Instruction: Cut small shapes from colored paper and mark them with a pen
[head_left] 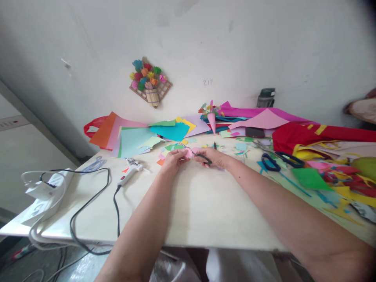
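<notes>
My left hand (175, 159) pinches a small piece of pink paper (188, 153) above the middle of the table. In my right hand (212, 157) is a small pair of scissors (203, 158) with dark handles, its blades reaching left toward the pink paper. Whether the blades are closed on the paper is too small to tell. Just behind both hands lie small cut paper scraps (172, 147) in green, orange and pink. A dark pen-like stick (215, 145) is close behind my right hand.
A glue gun (129, 172) with a black cord lies left, near a white power strip (49, 196). Coloured sheets (136, 141) are spread along the back. Large scissors (274, 158) and a green paper piece (311, 178) lie right. A paper flower decoration (148, 80) hangs on the wall.
</notes>
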Motion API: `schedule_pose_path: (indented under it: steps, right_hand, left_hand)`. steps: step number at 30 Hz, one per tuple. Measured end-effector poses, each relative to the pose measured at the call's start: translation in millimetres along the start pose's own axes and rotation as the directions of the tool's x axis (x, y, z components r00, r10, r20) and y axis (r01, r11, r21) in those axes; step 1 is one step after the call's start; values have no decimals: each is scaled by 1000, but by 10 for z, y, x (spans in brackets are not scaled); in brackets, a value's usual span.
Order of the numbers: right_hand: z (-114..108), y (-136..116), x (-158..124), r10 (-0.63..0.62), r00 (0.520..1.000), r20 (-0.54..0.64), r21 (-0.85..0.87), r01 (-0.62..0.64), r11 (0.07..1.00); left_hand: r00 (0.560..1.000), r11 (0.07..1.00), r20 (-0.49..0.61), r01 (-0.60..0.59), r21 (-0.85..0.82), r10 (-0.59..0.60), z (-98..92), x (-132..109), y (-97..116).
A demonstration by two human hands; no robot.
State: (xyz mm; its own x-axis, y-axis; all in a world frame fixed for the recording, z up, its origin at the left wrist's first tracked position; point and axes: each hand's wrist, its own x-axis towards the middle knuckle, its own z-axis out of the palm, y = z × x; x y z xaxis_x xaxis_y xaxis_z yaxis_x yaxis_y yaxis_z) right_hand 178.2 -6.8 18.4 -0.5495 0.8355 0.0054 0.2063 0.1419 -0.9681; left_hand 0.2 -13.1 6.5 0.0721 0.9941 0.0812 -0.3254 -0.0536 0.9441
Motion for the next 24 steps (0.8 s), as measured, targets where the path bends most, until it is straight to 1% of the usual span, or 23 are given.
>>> schedule_pose_path:
  steps: [6,9,13,16,20,24]
  right_hand:
    - [-5,34,22,-1,1000,15,17,1,1000]
    - [-21,59,40,-5,1000,-5,30,5,1000]
    - [-36,33,36,9,995,-99,75,-2,997]
    - [-47,-11,20,28,982,-187,128,-4,992]
    - [-67,-19,29,-18,964,-265,157,62,986]
    - [-68,9,61,-62,947,-316,182,124,975]
  left_hand:
    - [1000,1000,-4,-2,-7,2,-1,4,0]
    - [1000,1000,-6,-12,-4,12,-2,9,-5]
    - [1000,1000,22,-17,5,17,-22,24,-25]
    - [997,999,72,-14,38,11,-48,41,-45]
    - [992,996,123,-17,90,6,-68,54,-63]
    - [991,994,131,-13,105,0,-58,48,-63]
